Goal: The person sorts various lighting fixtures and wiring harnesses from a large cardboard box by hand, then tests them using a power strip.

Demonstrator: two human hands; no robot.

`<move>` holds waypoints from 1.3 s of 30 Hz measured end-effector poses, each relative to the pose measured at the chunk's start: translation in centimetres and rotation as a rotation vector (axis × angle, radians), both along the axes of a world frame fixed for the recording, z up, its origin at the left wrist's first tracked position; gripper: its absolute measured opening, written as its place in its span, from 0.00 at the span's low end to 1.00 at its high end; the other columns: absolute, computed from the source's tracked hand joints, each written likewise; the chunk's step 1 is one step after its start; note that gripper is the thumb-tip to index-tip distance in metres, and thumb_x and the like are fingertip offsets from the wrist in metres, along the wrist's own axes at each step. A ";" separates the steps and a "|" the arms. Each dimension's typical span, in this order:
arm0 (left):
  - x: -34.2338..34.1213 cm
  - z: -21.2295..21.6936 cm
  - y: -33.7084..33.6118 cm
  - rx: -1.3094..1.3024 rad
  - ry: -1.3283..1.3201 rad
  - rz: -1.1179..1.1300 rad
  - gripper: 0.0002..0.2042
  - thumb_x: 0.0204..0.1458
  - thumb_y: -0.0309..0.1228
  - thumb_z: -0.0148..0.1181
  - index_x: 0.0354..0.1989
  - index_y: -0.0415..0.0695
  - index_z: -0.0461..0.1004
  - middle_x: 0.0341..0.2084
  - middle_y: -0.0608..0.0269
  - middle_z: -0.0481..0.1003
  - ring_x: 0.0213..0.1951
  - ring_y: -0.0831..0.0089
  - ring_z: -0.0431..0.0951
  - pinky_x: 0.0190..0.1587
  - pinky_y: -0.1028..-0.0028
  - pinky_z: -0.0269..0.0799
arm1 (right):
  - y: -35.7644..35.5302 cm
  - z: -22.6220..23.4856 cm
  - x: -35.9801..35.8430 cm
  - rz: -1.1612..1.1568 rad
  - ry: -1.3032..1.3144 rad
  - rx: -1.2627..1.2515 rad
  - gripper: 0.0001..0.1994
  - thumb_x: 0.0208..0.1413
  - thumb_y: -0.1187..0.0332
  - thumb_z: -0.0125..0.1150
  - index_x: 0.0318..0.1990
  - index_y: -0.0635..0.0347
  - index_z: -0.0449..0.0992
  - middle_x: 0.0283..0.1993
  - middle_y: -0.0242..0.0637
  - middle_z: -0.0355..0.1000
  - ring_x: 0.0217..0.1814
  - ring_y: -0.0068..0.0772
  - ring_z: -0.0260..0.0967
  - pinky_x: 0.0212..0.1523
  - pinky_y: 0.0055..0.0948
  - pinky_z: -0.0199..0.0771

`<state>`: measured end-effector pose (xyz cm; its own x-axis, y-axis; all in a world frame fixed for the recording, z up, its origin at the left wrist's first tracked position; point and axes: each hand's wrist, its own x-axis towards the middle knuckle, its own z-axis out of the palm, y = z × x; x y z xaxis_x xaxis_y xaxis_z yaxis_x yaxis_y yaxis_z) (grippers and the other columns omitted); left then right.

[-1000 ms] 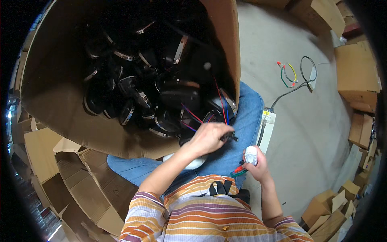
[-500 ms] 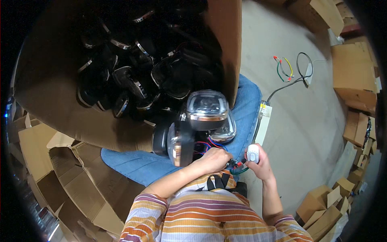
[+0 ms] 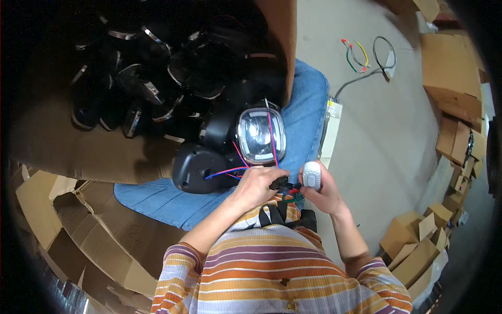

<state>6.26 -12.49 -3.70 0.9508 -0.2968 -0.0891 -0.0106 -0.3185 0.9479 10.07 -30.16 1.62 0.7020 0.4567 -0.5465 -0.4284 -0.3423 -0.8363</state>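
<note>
My left hand (image 3: 256, 187) is closed around small dark wire connectors (image 3: 282, 182) above my lap. Red and blue wires (image 3: 228, 171) run from that hand to a black lamp housing (image 3: 194, 166), seen from its back. A clear-lensed lamp (image 3: 262, 137) faces up beside it, its lens glowing white, with another red and blue wire pair lying across it. My right hand (image 3: 327, 193) is closed on a white handheld controller with a button (image 3: 312, 177). Red-sleeved leads and a green wire (image 3: 294, 198) hang between the hands.
A deep cardboard box (image 3: 104, 157) full of black lamps (image 3: 141, 83) leans over my jeans-clad legs. On the floor to the right lie a white power strip (image 3: 330, 133) and loose coloured leads (image 3: 363, 57). Cartons (image 3: 452, 78) line the far right; flattened cardboard (image 3: 115, 230) lies left.
The lamps by my lap have turned: one now shows its black back, the other its lens, now bright. Both hands stay close together. The whole view has shifted slightly.
</note>
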 end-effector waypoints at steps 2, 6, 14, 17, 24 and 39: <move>0.1 0.5 0.4 0.040 -0.004 -0.024 0.14 0.28 0.22 0.59 0.30 0.42 0.70 0.21 0.55 0.72 0.26 0.60 0.73 0.28 0.69 0.67 | 0.2 0.1 0.1 -0.021 0.019 0.054 0.17 0.34 0.83 0.49 0.37 0.60 0.62 0.30 0.29 0.60 0.33 0.18 0.58 0.34 0.18 0.59; -0.5 0.4 0.3 0.071 -0.053 -0.006 0.16 0.25 0.24 0.61 0.29 0.42 0.70 0.21 0.57 0.72 0.25 0.61 0.72 0.27 0.69 0.65 | 0.9 0.7 -0.2 -0.062 0.137 0.060 0.18 0.34 0.83 0.49 0.38 0.60 0.61 0.31 0.29 0.60 0.34 0.19 0.58 0.35 0.19 0.60; -0.1 1.3 0.4 -0.131 0.166 0.087 0.16 0.32 0.17 0.54 0.34 0.40 0.69 0.22 0.57 0.72 0.28 0.64 0.73 0.32 0.72 0.67 | 1.0 0.2 -0.5 -0.168 0.149 0.103 0.19 0.34 0.83 0.48 0.39 0.61 0.61 0.32 0.29 0.61 0.35 0.19 0.59 0.36 0.18 0.60; 0.5 0.6 1.3 -0.356 0.247 0.088 0.18 0.34 0.14 0.49 0.38 0.39 0.68 0.24 0.57 0.73 0.30 0.65 0.74 0.37 0.75 0.67 | 1.3 0.2 -0.1 -0.192 0.156 0.124 0.19 0.34 0.84 0.48 0.39 0.60 0.61 0.32 0.29 0.61 0.35 0.18 0.59 0.37 0.17 0.60; 1.4 1.1 4.2 -0.485 0.467 0.101 0.19 0.41 0.13 0.43 0.44 0.40 0.66 0.30 0.61 0.72 0.36 0.75 0.71 0.43 0.78 0.63 | 1.6 0.3 0.2 -0.171 0.138 0.111 0.16 0.37 0.82 0.47 0.38 0.61 0.60 0.31 0.28 0.60 0.33 0.17 0.58 0.33 0.17 0.61; 1.5 2.8 6.6 0.477 -0.048 -0.050 0.21 0.23 0.18 0.55 0.34 0.41 0.68 0.24 0.55 0.71 0.27 0.59 0.71 0.31 0.67 0.66 | 1.8 0.1 0.4 -0.093 0.110 0.116 0.16 0.35 0.82 0.49 0.37 0.61 0.61 0.30 0.29 0.60 0.33 0.17 0.58 0.33 0.18 0.61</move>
